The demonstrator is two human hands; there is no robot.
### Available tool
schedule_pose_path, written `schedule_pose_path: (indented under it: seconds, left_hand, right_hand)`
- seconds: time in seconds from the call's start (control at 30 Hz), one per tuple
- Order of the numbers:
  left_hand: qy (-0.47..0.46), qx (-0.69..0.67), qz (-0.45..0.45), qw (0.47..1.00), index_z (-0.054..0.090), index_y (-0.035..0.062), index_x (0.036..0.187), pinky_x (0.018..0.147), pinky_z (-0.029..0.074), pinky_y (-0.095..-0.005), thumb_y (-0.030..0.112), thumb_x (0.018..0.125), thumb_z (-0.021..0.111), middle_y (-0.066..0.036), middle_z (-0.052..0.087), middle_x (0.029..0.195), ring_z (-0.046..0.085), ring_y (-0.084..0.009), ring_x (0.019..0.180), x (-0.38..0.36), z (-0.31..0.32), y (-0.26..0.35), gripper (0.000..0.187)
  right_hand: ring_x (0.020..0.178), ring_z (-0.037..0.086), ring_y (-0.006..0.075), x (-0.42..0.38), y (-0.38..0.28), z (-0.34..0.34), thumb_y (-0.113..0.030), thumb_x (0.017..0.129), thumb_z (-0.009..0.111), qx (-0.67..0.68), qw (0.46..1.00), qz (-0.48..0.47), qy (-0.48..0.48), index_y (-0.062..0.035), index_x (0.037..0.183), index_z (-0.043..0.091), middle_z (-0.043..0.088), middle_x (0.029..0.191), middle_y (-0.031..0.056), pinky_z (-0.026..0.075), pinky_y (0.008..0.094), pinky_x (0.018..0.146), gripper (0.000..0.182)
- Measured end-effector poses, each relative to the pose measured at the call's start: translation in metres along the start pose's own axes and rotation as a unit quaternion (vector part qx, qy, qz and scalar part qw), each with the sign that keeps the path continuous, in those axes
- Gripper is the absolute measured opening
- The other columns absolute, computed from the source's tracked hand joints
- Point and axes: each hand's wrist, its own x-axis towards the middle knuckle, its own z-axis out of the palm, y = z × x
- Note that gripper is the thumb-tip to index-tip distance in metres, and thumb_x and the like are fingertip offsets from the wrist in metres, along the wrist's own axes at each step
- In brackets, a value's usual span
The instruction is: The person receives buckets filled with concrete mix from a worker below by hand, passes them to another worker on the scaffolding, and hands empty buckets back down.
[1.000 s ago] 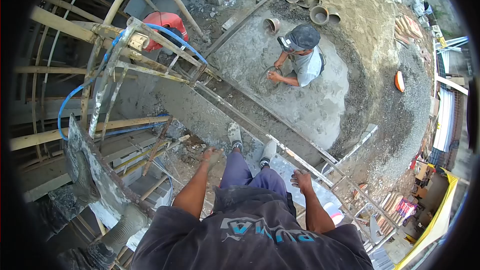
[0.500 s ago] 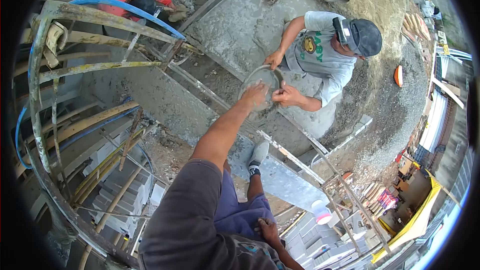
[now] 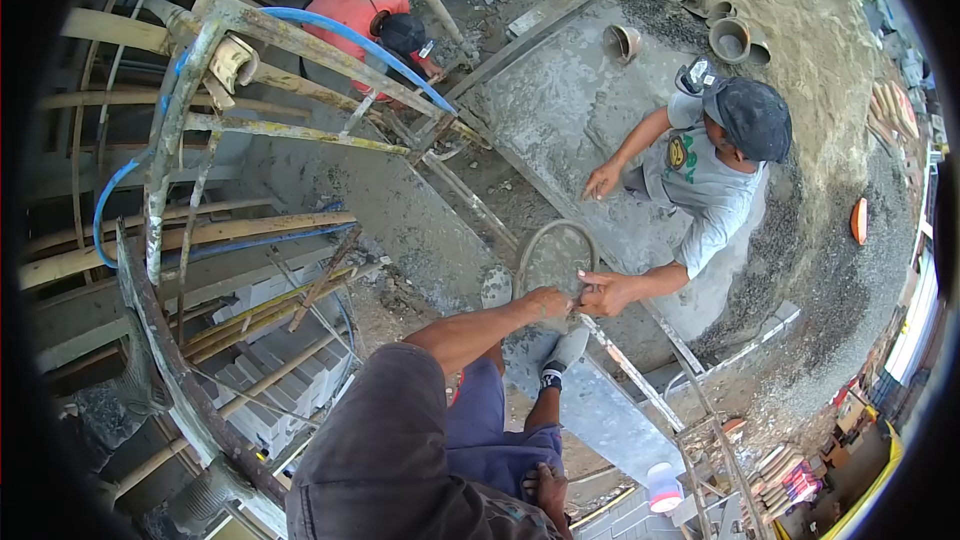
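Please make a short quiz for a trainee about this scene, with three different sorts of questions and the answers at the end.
1. What does the wearer's left hand have in its grip?
A) the blue hose
B) the rim of the round container
C) a brick

2. True or false: The wearer's right hand is at the purple shorts, away from the container.

3. Fill in one word: The co-worker in the grey shirt wears a dark ____ on the head.

Key: 1. B; 2. true; 3. cap
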Motion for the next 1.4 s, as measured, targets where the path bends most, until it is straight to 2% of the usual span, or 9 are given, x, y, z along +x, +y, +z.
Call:
schedule_pose_path:
  seconds: [0.13, 0.43, 0.63, 0.83, 1.03, 1.23, 1.27, 1.33, 1.4]
  left_hand:
    - [-0.005, -0.025, -0.052, 0.998, 0.064, 0.0032, 0.090, 0.070, 0.048, -0.0376, 0.047, 0.070, 0.070, -0.015, 0.065, 0.086, 0.064, -0.0296, 0.082, -0.066, -0.017, 0.028, 0.048]
    - [0.241, -0.350, -0.236, 0.874, 0.054, 0.0074, 0.072, 0.061, 0.044, -0.0294, 0.038, 0.070, 0.078, -0.002, 0.053, 0.069, 0.054, -0.0145, 0.065, -0.284, -0.107, 0.218, 0.039]
    - [0.459, -0.564, -0.026, 0.686, 0.048, 0.0113, 0.071, 0.045, 0.031, -0.0206, 0.016, 0.078, 0.074, 0.005, 0.044, 0.060, 0.038, -0.0042, 0.048, -0.469, -0.161, 0.346, 0.027]
    - [0.540, -0.563, 0.163, 0.604, 0.046, 0.0120, 0.074, 0.044, 0.025, -0.0227, 0.014, 0.091, 0.058, 0.010, 0.028, 0.055, 0.023, -0.0020, 0.043, -0.634, -0.223, 0.492, 0.020]
    - [0.509, -0.464, 0.212, 0.694, 0.048, 0.0067, 0.084, 0.045, 0.025, -0.0241, 0.021, 0.100, 0.046, 0.007, 0.028, 0.054, 0.022, -0.0053, 0.042, -0.779, -0.294, 0.539, 0.021]
    - [0.579, -0.440, 0.210, 0.653, 0.049, 0.0046, 0.086, 0.042, 0.023, -0.0239, 0.019, 0.099, 0.048, 0.006, 0.027, 0.054, 0.020, -0.0053, 0.041, -0.863, -0.303, 0.542, 0.019]
    - [0.532, -0.423, 0.225, 0.698, 0.048, 0.0049, 0.085, 0.043, 0.023, -0.0238, 0.016, 0.097, 0.051, 0.006, 0.029, 0.056, 0.022, -0.0053, 0.043, -0.872, -0.306, 0.536, 0.017]
    - [0.573, -0.423, 0.224, 0.666, 0.048, 0.0051, 0.084, 0.043, 0.021, -0.0235, 0.015, 0.097, 0.051, 0.006, 0.029, 0.056, 0.021, -0.0055, 0.043, -0.899, -0.312, 0.511, 0.017]
    - [0.589, -0.412, 0.228, 0.656, 0.048, 0.0052, 0.083, 0.043, 0.019, -0.0236, 0.013, 0.097, 0.051, 0.005, 0.027, 0.056, 0.020, -0.0057, 0.044, -0.933, -0.322, 0.486, 0.016]
  right_hand:
    - [0.052, 0.062, 0.0151, 0.003, -0.001, -0.002, -0.021, 0.093, 0.054, -0.012, 1.000, -0.018, -0.012, 0.0014, 0.100, 0.060, 0.065, 0.073, 0.0094, 0.049, 0.0253, 0.045, 0.025]
    - [0.055, 0.062, 0.0147, -0.002, -0.037, -0.024, -0.024, 0.093, 0.055, -0.061, 0.984, -0.149, -0.075, -0.0002, 0.098, 0.059, 0.066, 0.079, 0.0093, 0.049, 0.0256, 0.046, 0.025]
    - [0.061, 0.063, 0.0150, -0.011, -0.095, -0.042, -0.023, 0.092, 0.056, -0.081, 0.952, -0.253, -0.148, 0.0029, 0.101, 0.058, 0.065, 0.083, 0.0101, 0.052, 0.0264, 0.052, 0.028]
    - [0.065, 0.063, 0.0171, 0.002, -0.125, -0.067, -0.023, 0.093, 0.055, -0.143, 0.932, -0.296, -0.155, 0.0012, 0.105, 0.057, 0.062, 0.085, 0.0102, 0.054, 0.0299, 0.055, 0.027]
    - [0.064, 0.064, 0.0204, 0.009, -0.117, -0.103, -0.022, 0.090, 0.057, -0.024, 0.951, -0.285, -0.116, 0.0039, 0.102, 0.058, 0.063, 0.081, 0.0136, 0.054, 0.0301, 0.052, 0.028]
    - [0.056, 0.063, 0.0237, 0.091, -0.057, -0.157, -0.023, 0.087, 0.062, -0.039, 0.929, -0.355, -0.098, 0.0035, 0.086, 0.062, 0.063, 0.074, 0.0149, 0.054, 0.0352, 0.048, 0.027]
    - [0.054, 0.063, 0.0244, 0.096, -0.053, -0.162, -0.023, 0.087, 0.062, -0.048, 0.931, -0.348, -0.094, 0.0026, 0.084, 0.061, 0.063, 0.073, 0.0153, 0.053, 0.0372, 0.047, 0.026]
    - [0.053, 0.062, 0.0253, 0.046, -0.060, -0.173, -0.024, 0.087, 0.062, -0.004, 0.990, -0.135, -0.029, 0.0008, 0.083, 0.060, 0.062, 0.073, 0.0156, 0.053, 0.0402, 0.046, 0.025]
    - [0.050, 0.061, 0.0261, 0.058, -0.057, -0.179, -0.024, 0.088, 0.061, 0.057, 0.984, -0.139, -0.092, -0.0012, 0.082, 0.060, 0.061, 0.071, 0.0144, 0.052, 0.0407, 0.045, 0.024]
